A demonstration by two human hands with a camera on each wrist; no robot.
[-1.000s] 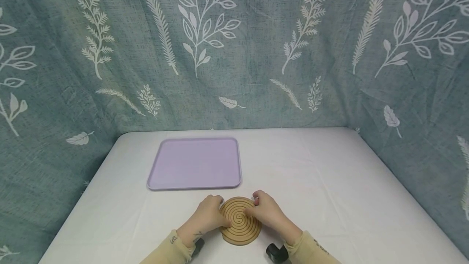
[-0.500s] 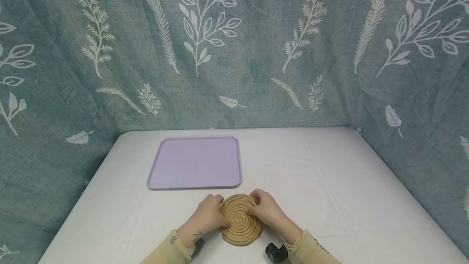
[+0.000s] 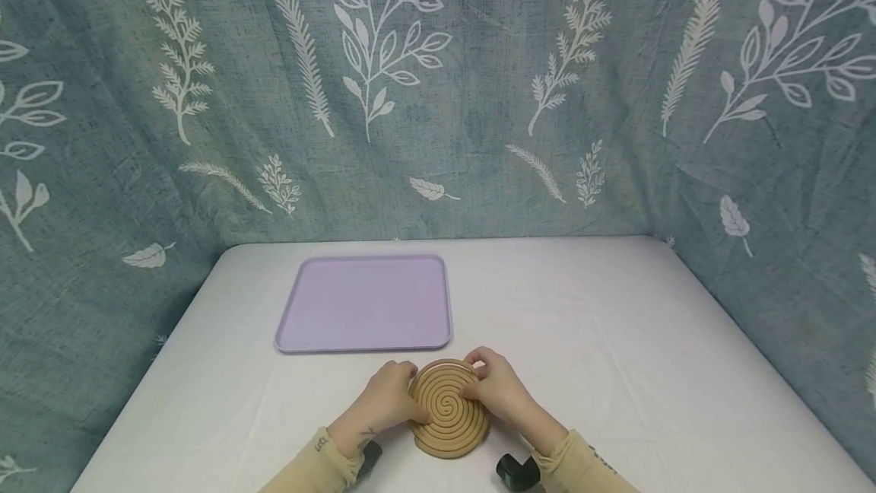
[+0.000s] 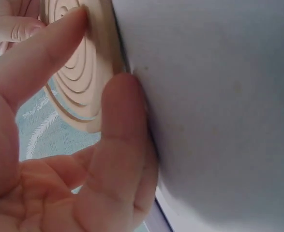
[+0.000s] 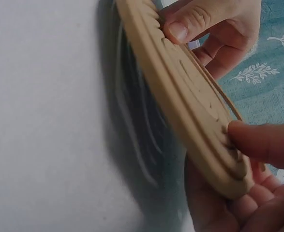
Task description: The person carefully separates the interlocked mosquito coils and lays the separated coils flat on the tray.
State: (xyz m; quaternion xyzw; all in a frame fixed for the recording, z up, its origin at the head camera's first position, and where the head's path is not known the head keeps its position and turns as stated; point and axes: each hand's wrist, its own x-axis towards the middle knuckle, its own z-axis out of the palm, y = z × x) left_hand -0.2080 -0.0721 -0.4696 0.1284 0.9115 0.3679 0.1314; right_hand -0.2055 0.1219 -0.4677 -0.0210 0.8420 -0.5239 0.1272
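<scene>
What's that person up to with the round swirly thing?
The person's left hand and right hand are both holding a tan spiral disc by its edges. It's tilted, with the part by the right hand raised off the white table. A lilac tray lies farther back, toward the left, apart from the disc.

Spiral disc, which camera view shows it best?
The head view, because nearly the whole spiral face of the disc shows. The left wrist view shows part of it, cut off at the top; the right wrist view, its rim and slanted face, also cropped.
</scene>
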